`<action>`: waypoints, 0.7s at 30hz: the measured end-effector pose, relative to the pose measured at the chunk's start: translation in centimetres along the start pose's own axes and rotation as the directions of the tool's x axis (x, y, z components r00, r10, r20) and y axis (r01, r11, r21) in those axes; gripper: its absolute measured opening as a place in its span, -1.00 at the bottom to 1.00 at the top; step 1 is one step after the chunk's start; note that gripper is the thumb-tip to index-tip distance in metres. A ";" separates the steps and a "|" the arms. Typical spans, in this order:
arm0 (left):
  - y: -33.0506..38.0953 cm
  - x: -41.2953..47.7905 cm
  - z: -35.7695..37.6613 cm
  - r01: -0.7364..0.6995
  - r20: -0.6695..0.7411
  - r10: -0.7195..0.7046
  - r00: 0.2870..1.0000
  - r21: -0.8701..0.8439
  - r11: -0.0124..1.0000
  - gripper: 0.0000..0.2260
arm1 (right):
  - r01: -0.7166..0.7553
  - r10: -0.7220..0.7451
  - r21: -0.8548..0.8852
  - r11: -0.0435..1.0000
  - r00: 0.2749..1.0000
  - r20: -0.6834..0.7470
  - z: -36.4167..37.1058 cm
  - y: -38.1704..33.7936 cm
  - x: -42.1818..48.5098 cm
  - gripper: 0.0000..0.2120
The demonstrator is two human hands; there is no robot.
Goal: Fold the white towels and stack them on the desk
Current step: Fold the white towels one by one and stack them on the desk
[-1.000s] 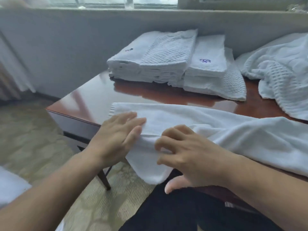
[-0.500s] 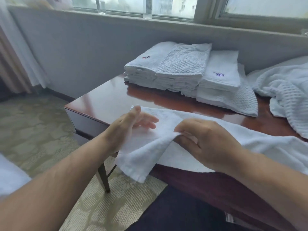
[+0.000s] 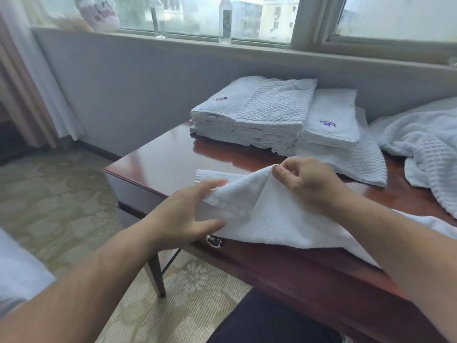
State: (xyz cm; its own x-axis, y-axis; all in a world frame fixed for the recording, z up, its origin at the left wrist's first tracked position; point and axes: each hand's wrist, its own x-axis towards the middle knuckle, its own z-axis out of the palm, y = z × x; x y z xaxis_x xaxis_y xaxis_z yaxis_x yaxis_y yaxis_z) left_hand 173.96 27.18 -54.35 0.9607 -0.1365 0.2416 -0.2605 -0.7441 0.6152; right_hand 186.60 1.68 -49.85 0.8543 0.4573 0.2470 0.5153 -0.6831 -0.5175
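On a glossy red-brown bench (image 3: 158,157) under the window, your right hand (image 3: 306,184) pinches the white towel's (image 3: 267,219) corner; your left hand (image 3: 188,214) spreads wide against it. Folded towels (image 3: 272,115) stack behind it.

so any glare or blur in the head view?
Head view: daylight from the window glares off the desk top near the folded stack; forearms at the bottom edge are motion-blurred; the sill bows from wide-angle distortion; towel and both hands stay fairly sharp.
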 end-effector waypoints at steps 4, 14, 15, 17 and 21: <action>0.6 1.5 0.9 0.093 -0.267 -0.079 0.961 0.040 0.995 -0.81 | 0.004 -0.002 -0.030 1.000 0.998 0.062 0.2 -0.1 0.5 -0.77; -1.5 4.4 0.5 0.544 -0.330 -0.494 0.805 0.077 0.835 -0.54 | -0.115 0.150 -0.105 0.988 0.889 0.434 -1.9 0.8 0.3 -0.57; -1.8 4.6 0.3 0.568 -0.319 -0.523 0.790 0.061 0.821 -0.54 | -0.119 0.162 -0.124 0.985 0.884 0.438 -2.2 1.0 0.3 -0.62; -2.2 5.2 -0.2 0.610 -0.289 -0.572 0.767 0.054 0.791 -0.54 | -0.096 0.147 -0.165 0.982 0.932 0.331 -2.5 1.2 0.5 -0.68; -2.9 6.3 -1.3 0.647 -0.272 -0.614 0.741 0.045 0.761 -0.54 | -0.049 0.049 -0.151 0.987 0.999 -0.004 -2.8 1.6 1.0 -0.73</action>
State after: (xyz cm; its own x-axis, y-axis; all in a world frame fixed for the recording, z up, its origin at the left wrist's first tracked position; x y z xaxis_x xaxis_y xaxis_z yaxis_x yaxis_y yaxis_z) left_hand 180.69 29.35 -53.64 0.8460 0.5332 0.0054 0.4275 -0.6844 0.5906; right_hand 188.47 -0.53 -48.10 0.8789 0.4210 0.2244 0.4770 -0.7831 -0.3990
